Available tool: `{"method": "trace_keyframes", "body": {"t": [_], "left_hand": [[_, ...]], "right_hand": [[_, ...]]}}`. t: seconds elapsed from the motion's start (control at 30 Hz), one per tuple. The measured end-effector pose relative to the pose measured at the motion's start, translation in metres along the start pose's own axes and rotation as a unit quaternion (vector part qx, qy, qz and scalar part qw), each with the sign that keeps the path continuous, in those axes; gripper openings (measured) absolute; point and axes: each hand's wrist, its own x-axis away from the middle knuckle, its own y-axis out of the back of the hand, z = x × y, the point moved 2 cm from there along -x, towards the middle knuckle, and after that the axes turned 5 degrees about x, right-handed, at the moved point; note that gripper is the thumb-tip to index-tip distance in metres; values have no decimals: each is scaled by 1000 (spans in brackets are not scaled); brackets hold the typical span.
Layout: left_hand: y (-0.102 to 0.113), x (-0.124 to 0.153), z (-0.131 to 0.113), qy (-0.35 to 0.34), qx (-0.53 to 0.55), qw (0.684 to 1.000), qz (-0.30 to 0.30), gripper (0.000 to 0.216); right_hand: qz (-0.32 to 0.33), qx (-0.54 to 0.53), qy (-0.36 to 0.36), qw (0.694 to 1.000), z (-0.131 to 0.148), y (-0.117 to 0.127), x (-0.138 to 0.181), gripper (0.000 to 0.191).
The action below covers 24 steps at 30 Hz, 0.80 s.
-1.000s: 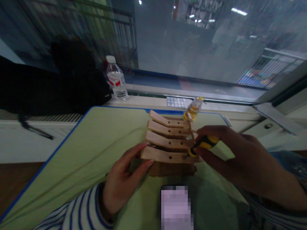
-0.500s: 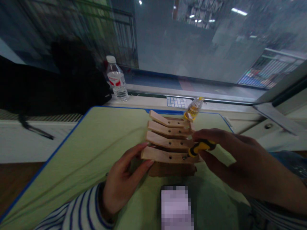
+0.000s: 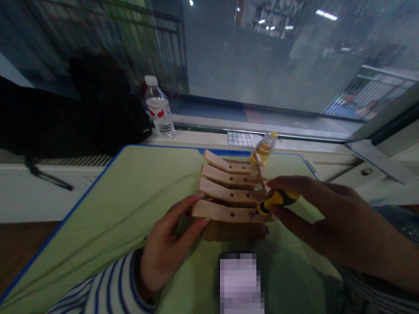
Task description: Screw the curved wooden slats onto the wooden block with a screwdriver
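A wooden rack (image 3: 225, 192) of several slats, each drilled with holes, sits in the middle of the table. My left hand (image 3: 173, 240) pinches the left end of the nearest slat (image 3: 216, 212) between thumb and fingers. In my right hand (image 3: 317, 218) is a screwdriver (image 3: 278, 200) with a yellow and black handle, tilted down to the left. Its tip is at the right hole of that nearest slat, where a small dark screw (image 3: 251, 214) seems to sit. My right palm hides part of the rack's right side.
A phone (image 3: 240, 283) lies in front of the rack. Behind it leans a clear container with yellow ends (image 3: 265, 146). A water bottle (image 3: 159, 109) stands on the sill by a black bag (image 3: 108, 117). The green table (image 3: 147, 183) has a blue edge; a window rises beyond.
The screwdriver handle has shifted slightly right and turned a little in my right hand. My left hand and the rack have hardly moved.
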Motion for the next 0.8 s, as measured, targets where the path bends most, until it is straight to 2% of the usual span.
{"method": "trace_keyframes", "body": {"t": [0.23,0.57,0.8], "left_hand": [[0,0,-2,7,-8,1000,-3,41],[-1,-2,-1,7,-1,1000,-1,42],[0,-1,-1,-5,4,1000,5,42]], "right_hand": [[-3,10,-3,1000,-1,0,-1,24],[-10,4,17,1000,-3,-4,-1,27],[-9,-2,3,1000,-2,-1,-1,29]]}}
